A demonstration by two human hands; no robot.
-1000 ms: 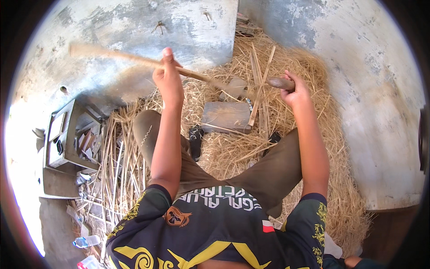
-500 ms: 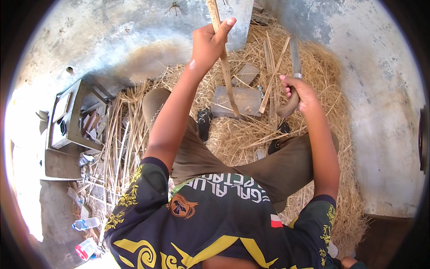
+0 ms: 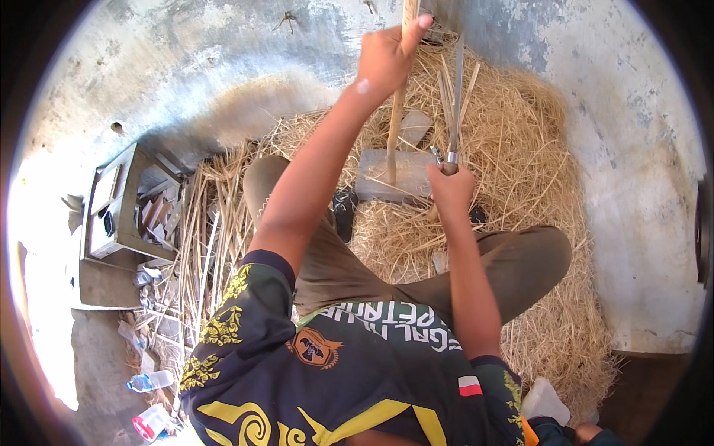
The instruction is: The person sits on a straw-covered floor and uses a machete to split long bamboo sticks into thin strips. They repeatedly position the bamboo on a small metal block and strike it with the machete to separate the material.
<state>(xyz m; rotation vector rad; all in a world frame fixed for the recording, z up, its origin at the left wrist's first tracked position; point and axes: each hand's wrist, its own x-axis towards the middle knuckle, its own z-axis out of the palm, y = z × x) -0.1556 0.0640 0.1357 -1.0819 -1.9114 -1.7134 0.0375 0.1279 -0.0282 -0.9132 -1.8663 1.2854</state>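
My left hand [image 3: 388, 59] is closed round the upper part of a pale wooden stick [image 3: 396, 126], its thumb pointing up along the wood. The stick's lower end meets a flat greyish wooden block [image 3: 413, 177] between my feet, standing nearly upright. In my right hand [image 3: 451, 187] is the handle of a machete [image 3: 457, 97]. The long blade points away from me, just right of the stick and apart from it. My fingers hide most of the handle.
Straw and shavings [image 3: 520, 141] cover the floor, with long split strips [image 3: 216, 201] on the left. A broken-up wooden cabinet [image 3: 123, 208] stands by the left wall. Plastic bottles [image 3: 151, 381] lie near it. A grey slab [image 3: 414, 128] sits behind the block.
My right hand has swung the machete left, closer to the stick and block. My left hand has shifted right and slightly up with the stick, which now stands straighter.
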